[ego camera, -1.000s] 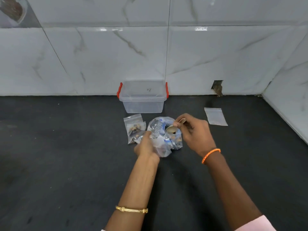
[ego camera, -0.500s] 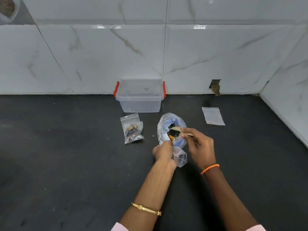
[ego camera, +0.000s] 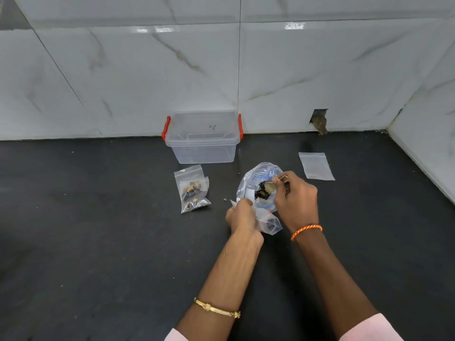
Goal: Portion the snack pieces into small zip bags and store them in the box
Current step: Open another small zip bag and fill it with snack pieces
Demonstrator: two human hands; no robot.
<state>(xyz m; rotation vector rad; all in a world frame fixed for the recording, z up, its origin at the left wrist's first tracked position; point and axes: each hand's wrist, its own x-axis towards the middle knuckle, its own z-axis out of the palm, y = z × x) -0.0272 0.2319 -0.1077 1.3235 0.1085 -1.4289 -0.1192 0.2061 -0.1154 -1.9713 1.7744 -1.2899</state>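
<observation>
A: Grip first. What does each hand have?

B: The right hand [ego camera: 295, 200] has fingers curled round the handle of a small spoon [ego camera: 275, 183], bowl dipped into the mouth of the big snack bag [ego camera: 256, 178]. The left hand [ego camera: 242, 215] pinches the rim of a small zip bag [ego camera: 268, 222] just below the big bag's opening; the small bag hangs toward the counter with a few dark pieces in its bottom corner.

A: Contents of the big bag?

B: Dark and tan snack pieces [ego camera: 262, 191] visible inside, under the spoon. Clear plastic with blue print, crumpled, sitting on the black counter [ego camera: 98, 242].

A: Room to move?

B: Open counter to the left and toward the person. Tiled wall [ego camera: 147, 70] closes off the back; a second tiled wall closes the right side at an angle, meeting the first in the corner. Both forearms come in from the lower edge, nearly touching at the wrists' level.

A: Anything nearby in the way?

B: Two filled zip bags [ego camera: 193, 188] lie overlapping, left of the big bag, apart from the left hand. A single stray crumb [ego camera: 224, 199] sits between them and the hand. An empty flat zip bag [ego camera: 316, 166] lies to the right, behind the right hand.

A: The box?

B: Clear plastic box [ego camera: 203, 139] with red latches, lid off, against the back wall, behind the filled bags. Nothing can be made out inside it.
</observation>
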